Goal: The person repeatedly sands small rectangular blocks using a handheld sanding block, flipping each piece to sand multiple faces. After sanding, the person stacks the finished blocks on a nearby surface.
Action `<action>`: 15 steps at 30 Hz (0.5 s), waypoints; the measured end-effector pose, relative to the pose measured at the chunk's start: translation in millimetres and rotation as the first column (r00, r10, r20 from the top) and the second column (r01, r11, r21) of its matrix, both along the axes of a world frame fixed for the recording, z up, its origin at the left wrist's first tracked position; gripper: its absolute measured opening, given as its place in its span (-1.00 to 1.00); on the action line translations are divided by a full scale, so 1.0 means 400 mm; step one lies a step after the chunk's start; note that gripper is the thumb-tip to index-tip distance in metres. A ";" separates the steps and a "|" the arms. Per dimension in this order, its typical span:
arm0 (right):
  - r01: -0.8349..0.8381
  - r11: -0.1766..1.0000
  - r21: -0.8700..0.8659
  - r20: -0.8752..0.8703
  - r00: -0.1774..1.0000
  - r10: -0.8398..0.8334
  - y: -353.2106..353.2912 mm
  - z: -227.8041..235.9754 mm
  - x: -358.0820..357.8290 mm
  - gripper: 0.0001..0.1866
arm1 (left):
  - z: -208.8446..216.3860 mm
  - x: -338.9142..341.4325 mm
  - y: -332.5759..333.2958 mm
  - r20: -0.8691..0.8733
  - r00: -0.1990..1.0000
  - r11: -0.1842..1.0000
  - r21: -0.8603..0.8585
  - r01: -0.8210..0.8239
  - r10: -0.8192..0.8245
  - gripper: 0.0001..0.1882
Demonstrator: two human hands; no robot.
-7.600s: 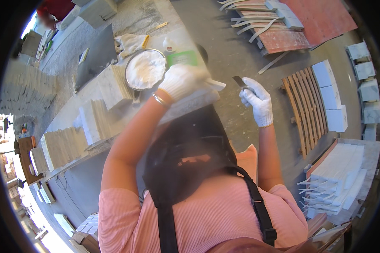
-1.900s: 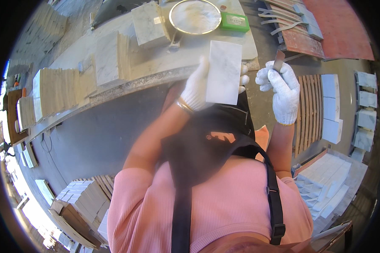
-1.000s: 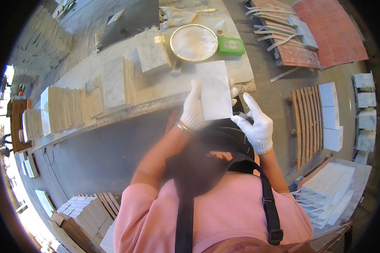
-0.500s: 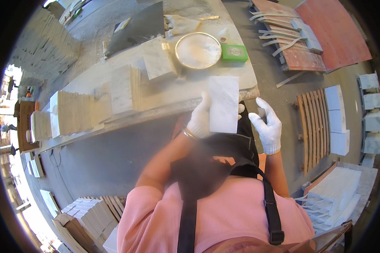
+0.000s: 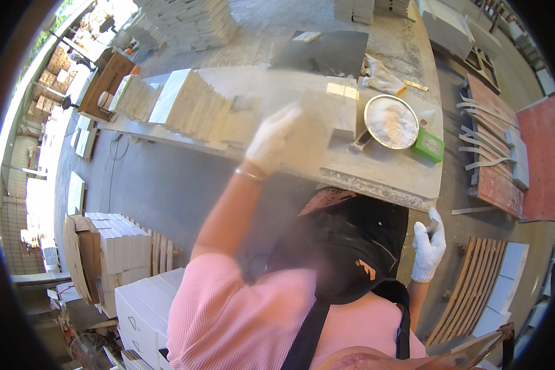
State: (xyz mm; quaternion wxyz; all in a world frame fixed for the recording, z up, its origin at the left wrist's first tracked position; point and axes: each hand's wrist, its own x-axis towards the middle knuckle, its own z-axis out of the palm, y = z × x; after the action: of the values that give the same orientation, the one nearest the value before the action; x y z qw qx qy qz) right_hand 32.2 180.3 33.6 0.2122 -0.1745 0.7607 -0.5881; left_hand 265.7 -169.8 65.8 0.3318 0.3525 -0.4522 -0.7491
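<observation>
My left hand, in a white knit glove, reaches out to the row of stone tiles on the long table. Its fingers close on the left edge of a pale marble tile, which is blurred and stands at the front of a stack; whether tile and stack touch is unclear. Near the table's front right corner is my right hand, also gloved. Thumb and fingers pinch a small grey flat piece. Past the tile stands another tile block, and to its right a round metal-rimmed bowl of white powder.
A green box and a crumpled cloth lie around the bowl. Farther left stand more tile stacks. A dark sheet lies behind. On the floor are a wooden pallet at right and white boxes at left.
The left hand has carried the marble tile from in front of my body leftward and out to the tile row. The view has swung left. The right hand remains apart, holding the small grey piece.
</observation>
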 end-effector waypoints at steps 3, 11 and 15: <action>-0.030 0.999 -0.018 -0.048 0.998 0.029 -0.015 -0.002 0.003 -0.47 | -0.007 0.056 -0.113 0.221 0.972 0.971 -0.236 -0.022 0.076 -0.45; -0.039 0.999 0.004 0.025 0.999 0.039 -0.027 0.008 0.000 -0.44 | -0.003 0.090 -0.200 0.693 0.618 0.744 -0.620 0.250 0.370 -0.43; -0.037 0.999 0.015 0.037 0.999 0.037 -0.039 0.008 0.001 -0.44 | 0.046 0.059 -0.175 0.688 0.458 0.527 -0.726 0.442 0.563 -0.45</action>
State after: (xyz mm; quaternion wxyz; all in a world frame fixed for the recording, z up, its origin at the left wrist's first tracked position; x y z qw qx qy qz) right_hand 32.7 164.5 37.0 0.2384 -0.1760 0.7577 -0.5814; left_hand 289.4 -240.0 84.3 0.2016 0.4952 -0.8378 -0.1107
